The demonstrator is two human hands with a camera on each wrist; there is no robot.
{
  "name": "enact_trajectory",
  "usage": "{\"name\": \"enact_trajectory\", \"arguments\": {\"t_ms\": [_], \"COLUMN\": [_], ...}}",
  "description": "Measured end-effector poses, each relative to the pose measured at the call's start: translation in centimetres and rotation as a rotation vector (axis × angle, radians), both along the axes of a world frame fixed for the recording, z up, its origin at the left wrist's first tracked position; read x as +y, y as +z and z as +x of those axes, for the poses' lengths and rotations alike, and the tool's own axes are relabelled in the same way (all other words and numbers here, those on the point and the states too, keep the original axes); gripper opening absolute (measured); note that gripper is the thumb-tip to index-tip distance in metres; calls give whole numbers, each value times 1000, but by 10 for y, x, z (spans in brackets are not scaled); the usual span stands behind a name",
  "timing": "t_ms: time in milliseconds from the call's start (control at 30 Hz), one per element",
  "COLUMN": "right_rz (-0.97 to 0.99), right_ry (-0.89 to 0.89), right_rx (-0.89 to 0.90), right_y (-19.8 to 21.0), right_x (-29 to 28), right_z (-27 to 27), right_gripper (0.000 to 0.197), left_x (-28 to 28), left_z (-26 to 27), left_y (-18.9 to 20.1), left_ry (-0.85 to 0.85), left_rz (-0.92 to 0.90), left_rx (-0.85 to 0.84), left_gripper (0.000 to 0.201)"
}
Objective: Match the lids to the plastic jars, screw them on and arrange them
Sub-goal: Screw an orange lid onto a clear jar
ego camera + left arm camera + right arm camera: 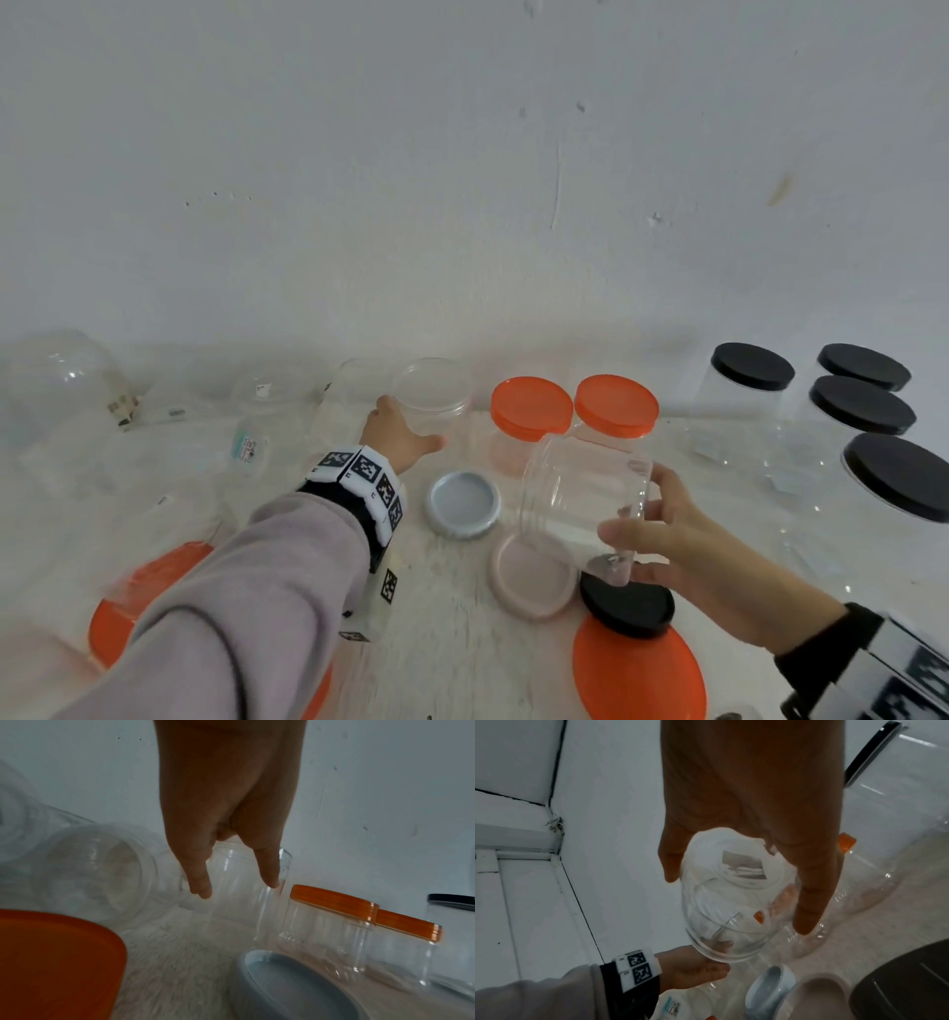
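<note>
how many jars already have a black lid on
4, all at the right: one at the back, two behind one another further right, and one nearest at the frame edge. More could sit beyond the right edge.

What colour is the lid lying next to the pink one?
Light blue-grey lid, seen best in the head view.

The setting is presenting as a plain indoor room, likely a makeshift work area rather than a fitted kitchen or shop. A scuffed, marked white wall is rising directly behind a pale, rough-textured work surface. A white-painted frame with dark seams is showing at one side. No signage or appliances are appearing.
</note>
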State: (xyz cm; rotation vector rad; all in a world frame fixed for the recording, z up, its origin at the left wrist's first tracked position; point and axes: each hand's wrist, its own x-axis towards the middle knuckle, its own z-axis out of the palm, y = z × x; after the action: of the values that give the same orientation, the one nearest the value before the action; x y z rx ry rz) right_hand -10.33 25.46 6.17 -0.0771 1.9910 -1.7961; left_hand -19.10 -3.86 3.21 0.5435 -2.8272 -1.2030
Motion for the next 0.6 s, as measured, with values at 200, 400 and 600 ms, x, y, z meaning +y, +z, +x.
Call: {"name": "enact_trajectory", "arguments": {"t_ms": [200, 400, 600], "right_rz": [-19, -78, -92], "right_ry": [-25, -37, -61], "right_rx": [-69, -147, -188], "right_y": [-12, -20, -27], "right_x": [-6, -12, -20], "right_z": [2, 12, 22], "right_gripper": [97, 92, 91], "left_x": [-24, -49, -56], "left_z": [38, 72, 88], "left_y": [2, -6, -18], "left_ry": [-189, -249, -217], "left_rz": [-298, -592, -635], "left_rx": [-182, -344, -450], "left_gripper": [50, 57, 89]}}
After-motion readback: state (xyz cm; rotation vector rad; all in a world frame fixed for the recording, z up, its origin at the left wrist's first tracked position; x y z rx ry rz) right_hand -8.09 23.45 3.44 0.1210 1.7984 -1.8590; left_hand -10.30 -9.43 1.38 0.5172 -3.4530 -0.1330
